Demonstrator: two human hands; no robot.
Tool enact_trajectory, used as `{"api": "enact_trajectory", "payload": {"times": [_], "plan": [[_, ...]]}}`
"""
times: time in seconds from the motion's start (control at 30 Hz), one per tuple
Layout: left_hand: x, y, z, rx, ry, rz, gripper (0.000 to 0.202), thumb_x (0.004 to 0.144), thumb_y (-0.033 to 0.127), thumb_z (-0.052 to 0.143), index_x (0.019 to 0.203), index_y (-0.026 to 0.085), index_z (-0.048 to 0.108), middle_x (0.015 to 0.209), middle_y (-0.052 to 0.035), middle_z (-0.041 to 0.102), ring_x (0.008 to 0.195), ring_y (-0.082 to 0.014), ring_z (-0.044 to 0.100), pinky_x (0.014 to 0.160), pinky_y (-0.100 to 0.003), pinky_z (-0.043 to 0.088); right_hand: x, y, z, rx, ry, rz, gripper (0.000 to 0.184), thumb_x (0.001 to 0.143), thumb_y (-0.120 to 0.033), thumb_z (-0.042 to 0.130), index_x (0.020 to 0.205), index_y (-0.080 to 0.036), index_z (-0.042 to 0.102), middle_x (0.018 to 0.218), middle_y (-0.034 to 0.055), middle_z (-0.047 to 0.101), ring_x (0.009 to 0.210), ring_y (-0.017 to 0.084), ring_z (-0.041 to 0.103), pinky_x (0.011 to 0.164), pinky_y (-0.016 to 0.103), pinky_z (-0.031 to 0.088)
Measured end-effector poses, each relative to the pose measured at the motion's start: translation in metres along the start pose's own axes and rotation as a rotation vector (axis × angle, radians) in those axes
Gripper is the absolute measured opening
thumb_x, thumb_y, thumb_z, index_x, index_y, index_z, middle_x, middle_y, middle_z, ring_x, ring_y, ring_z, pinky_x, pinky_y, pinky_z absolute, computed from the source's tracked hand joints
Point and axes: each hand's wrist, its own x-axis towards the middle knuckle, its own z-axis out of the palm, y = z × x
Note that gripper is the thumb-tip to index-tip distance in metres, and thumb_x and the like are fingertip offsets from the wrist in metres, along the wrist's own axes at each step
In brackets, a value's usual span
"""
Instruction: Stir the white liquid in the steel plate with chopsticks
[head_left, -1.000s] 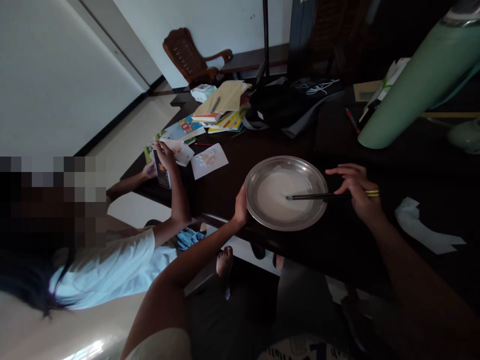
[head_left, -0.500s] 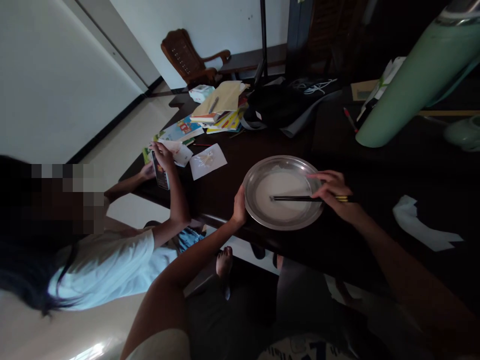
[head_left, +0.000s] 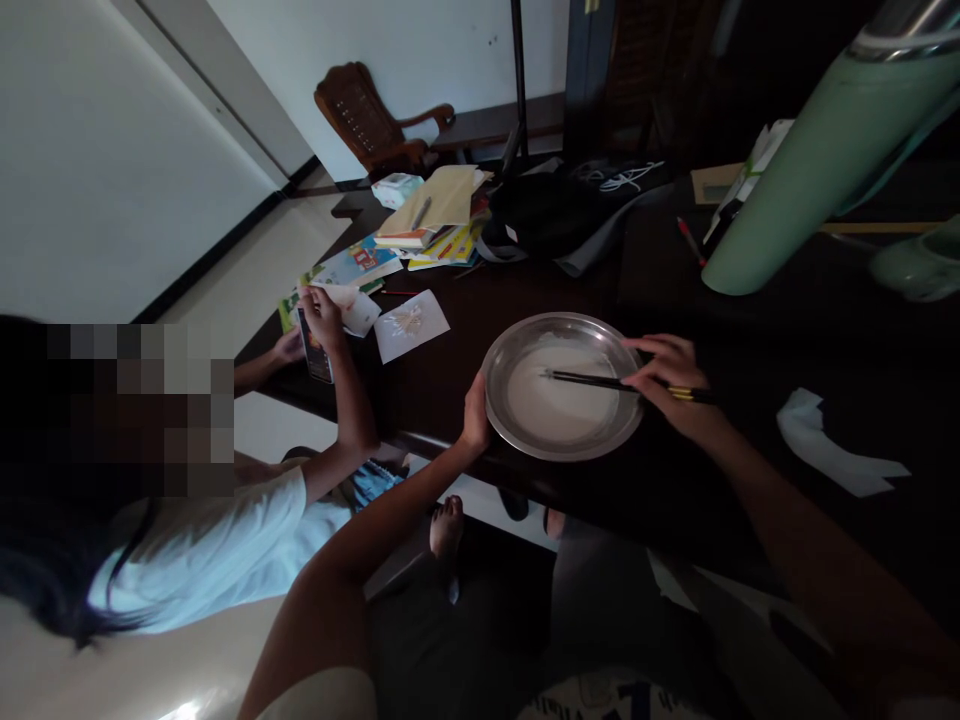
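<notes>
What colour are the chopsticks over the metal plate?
The chopsticks are black with yellow bands near the right hand; head view shows this best.

shiny smooth metal dish (head_left: 501, 400), glossy black chopsticks (head_left: 592, 380), dark polished wood table (head_left: 450, 390), matt crumpled paper (head_left: 832, 455)

The plate (head_left: 562, 450) is silver-grey metal, holding a flat, milky white pool (head_left: 562, 415). The chopsticks (head_left: 592, 380) are black, with thin yellow bands at the held end. The table (head_left: 450, 400) is very dark brown, nearly black. Near its right edge lies a white paper scrap (head_left: 832, 455). At the far right stands a pale mint-green flask (head_left: 810, 170) with a steel-grey top, and beside it a red pen (head_left: 688, 238). The books (head_left: 435, 225) at the far left corner are yellow, orange, blue and tan. A white card (head_left: 411, 323) near the left edge bears a faint golden spray pattern. The chair (head_left: 367, 115) beyond is reddish brown. The other person's shirt (head_left: 210, 545) is white.
</notes>
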Motion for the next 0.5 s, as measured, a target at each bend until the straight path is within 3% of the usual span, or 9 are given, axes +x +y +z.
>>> {"api": "enact_trajectory", "payload": {"times": [0.13,0.27,0.33,0.5], "plan": [[-0.001,0.004,0.004,0.058,0.014,0.045,0.032,0.099,0.052,0.06,0.107,0.03,0.081,0.129,0.0026,0.078,0.143,-0.0301,0.058,0.124,-0.041,0.045,0.0,0.003,-0.009,0.104,0.13,0.009,0.05,0.106,-0.042,0.045,0.065,-0.031,0.072,0.109,0.0019,0.081,0.125,0.031,0.06,0.111,0.061,0.046],[-0.003,0.006,0.005,0.055,0.005,0.031,0.035,0.1,0.054,0.057,0.111,0.029,0.081,0.128,0.0015,0.078,0.142,-0.03,0.06,0.123,-0.04,0.046,-0.002,0.001,0.001,0.112,-0.074,-0.021,0.038,0.102,-0.045,0.054,0.074,-0.031,0.076,0.115,0.0029,0.08,0.122,0.03,0.062,0.107,0.057,0.05],[-0.003,0.005,0.005,0.049,-0.003,0.021,0.038,0.1,0.056,0.057,0.113,0.03,0.08,0.128,0.0016,0.079,0.142,-0.0299,0.059,0.123,-0.04,0.047,-0.002,0.001,0.004,0.033,-0.106,-0.012,0.029,0.098,-0.046,0.061,0.08,-0.032,0.079,0.123,0.0029,0.078,0.123,0.031,0.061,0.108,0.06,0.049],[0.0,0.0,0.001,0.044,0.015,-0.003,0.035,0.097,0.058,0.061,0.112,0.033,0.08,0.124,0.0043,0.08,0.147,-0.0272,0.055,0.124,-0.038,0.046,0.0,0.005,-0.006,0.045,0.146,0.036,0.047,0.104,-0.045,0.048,0.066,-0.029,0.071,0.112,0.0045,0.08,0.125,0.031,0.06,0.111,0.061,0.046]]}}
